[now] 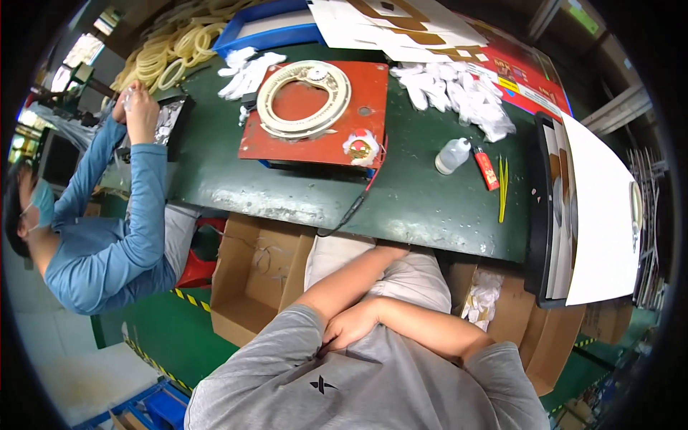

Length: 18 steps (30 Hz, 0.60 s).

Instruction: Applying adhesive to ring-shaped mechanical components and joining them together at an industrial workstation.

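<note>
My arms cross over my lap, away from the work on the table. The left forearm reaches toward the table's front edge, where my left hand (396, 251) is mostly hidden and its fingers do not show. My right hand (352, 324) rests against my grey shirt (401, 373) beside the left elbow, fingers loosely laid and partly tucked out of sight, with nothing seen in it. Ahead, a cream toothed ring (339, 107) lies on a red plate (369, 93). A small round gold-and-red piece (360, 148) sits at its near right corner, and a cable (351, 209) trails off the table edge.
Right of the plate are a squeeze bottle (453, 156), a red lighter (486, 170), yellow tweezers (503, 190) and white gloves (459, 93). A black rack of sheets (541, 215) borders the right. Cardboard boxes (251, 287) flank my legs. A masked co-worker (107, 251) sits left.
</note>
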{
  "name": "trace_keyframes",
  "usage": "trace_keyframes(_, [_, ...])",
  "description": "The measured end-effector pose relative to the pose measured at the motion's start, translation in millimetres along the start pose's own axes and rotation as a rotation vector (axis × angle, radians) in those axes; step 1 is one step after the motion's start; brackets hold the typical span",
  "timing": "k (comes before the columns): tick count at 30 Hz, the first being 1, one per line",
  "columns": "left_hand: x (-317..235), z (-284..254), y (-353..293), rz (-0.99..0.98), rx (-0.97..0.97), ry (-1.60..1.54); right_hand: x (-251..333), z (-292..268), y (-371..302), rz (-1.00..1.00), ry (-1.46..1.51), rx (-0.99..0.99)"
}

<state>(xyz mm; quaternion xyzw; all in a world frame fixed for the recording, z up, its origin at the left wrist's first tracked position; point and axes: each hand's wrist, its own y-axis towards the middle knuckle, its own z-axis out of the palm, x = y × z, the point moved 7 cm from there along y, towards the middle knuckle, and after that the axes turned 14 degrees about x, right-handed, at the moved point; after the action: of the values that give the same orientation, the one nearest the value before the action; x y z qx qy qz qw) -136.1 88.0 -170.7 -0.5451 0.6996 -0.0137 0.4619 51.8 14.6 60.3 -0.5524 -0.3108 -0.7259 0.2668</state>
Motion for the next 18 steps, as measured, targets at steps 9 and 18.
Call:
trace_keyframes(9, [-6.4, -17.1, -11.1, 0.039, -0.051, 0.014, 55.6, -1.1, -38.2, 0.209, -0.286, -0.233])
trace_keyframes(18, [1.0, -8.8, 3.8, 0.041, -0.029, 0.128, 267.6, 1.6, -273.4, -0.505, -0.451, -1.338])
